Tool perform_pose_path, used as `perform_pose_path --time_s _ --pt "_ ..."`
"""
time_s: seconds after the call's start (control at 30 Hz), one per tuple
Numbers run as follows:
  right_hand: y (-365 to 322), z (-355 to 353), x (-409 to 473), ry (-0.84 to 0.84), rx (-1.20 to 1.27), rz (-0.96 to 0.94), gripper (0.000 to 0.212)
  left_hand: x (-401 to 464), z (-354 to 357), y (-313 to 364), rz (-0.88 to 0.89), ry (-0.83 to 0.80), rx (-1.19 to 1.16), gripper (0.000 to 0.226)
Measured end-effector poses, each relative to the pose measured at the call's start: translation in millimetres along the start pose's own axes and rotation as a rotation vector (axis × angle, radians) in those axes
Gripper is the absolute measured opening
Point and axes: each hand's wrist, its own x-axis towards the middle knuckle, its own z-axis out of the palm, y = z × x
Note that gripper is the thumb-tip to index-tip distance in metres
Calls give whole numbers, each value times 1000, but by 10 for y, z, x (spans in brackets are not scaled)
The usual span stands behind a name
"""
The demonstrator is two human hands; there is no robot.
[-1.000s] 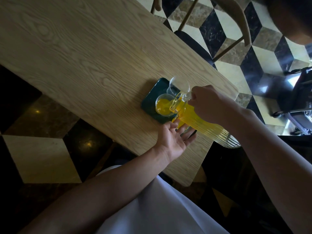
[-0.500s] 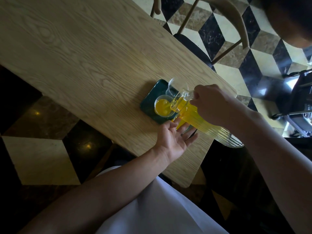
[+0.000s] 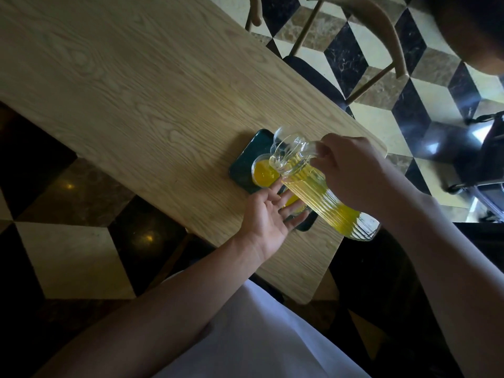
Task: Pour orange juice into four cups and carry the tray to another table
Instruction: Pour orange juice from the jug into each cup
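A dark green tray [image 3: 246, 162] lies near the right end of the wooden table [image 3: 131, 85]. On it a glass cup [image 3: 263, 173] holds orange juice. Under the pitcher a second cup with juice [image 3: 293, 203] shows partly; other cups are hidden. My right hand [image 3: 346, 170] grips the handle of a ribbed glass pitcher [image 3: 313, 186], which is held above the tray with its spout raised and the juice pooled toward its base. My left hand [image 3: 268, 216] rests with straight fingers, palm up, at the tray's near edge beside the cups.
A wooden chair [image 3: 354, 45] stands past the table's far edge on a black, cream and brown tiled floor. A dark metal object [image 3: 488, 159] sits at the right. The table's rounded corner [image 3: 308, 296] is close to my body.
The pitcher has tipped back from pouring: its spout has lifted off the filled cup and the juice has run toward the base. My left hand has stayed in place.
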Motion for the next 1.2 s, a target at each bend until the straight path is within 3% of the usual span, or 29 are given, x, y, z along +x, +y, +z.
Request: perform_pose_path --time_s 0.1,0.33,0.53,0.8,0.97,1.2 --pt "7 -26 -68 38 62 22 18 -20 18 10 44 22 103 40" --pt "253 92 -252 198 301 128 16 60 126 7 212 148 508 38" --pt "436 302 -255 302 313 196 19 294 304 -15 222 206 689 58" --pt "582 301 47 283 145 223 26 649 467 -78 97 219 612 55" --pt "643 238 337 140 43 230 28 755 495 -87 36 217 470 66" --pt "686 219 688 -29 -98 244 31 838 444 -124 -13 258 253 63"
